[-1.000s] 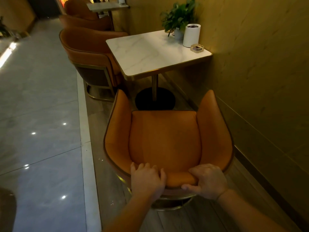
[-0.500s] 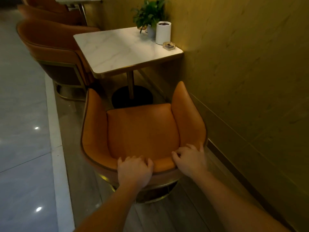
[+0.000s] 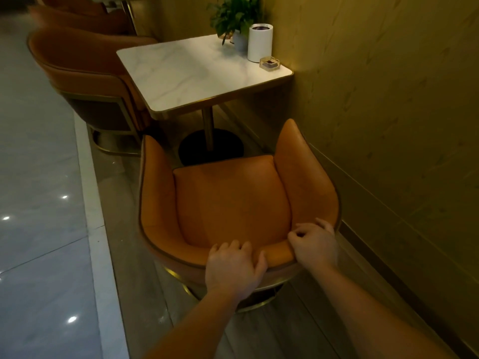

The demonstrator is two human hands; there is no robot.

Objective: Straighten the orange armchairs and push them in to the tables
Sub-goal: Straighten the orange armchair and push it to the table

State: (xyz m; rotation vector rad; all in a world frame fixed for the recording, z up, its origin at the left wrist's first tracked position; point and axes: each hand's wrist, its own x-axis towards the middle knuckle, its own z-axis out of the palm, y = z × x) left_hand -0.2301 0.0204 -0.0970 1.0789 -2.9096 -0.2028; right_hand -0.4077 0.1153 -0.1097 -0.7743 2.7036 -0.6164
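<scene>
An orange armchair (image 3: 230, 200) with a gold base stands in front of me, its open side facing a white marble table (image 3: 197, 71) on a black round foot. The seat's front edge sits just short of the table edge. My left hand (image 3: 233, 268) grips the top of the backrest near its middle. My right hand (image 3: 315, 244) holds the backrest rim further right, close to the wall. A second orange armchair (image 3: 88, 76) stands at the table's far left side, its back toward me, and more armchairs line up behind it.
A yellow wall (image 3: 388, 125) runs close along the chair's right side. On the table's far corner stand a potted plant (image 3: 234, 14), a white cylinder (image 3: 260, 42) and a small clear box (image 3: 269, 64). Glossy tiled floor (image 3: 39, 203) stretches to the left.
The chair has slid closer to the table and wall. My right hand shifted along the backrest rim toward the right side; my left hand kept its grip.
</scene>
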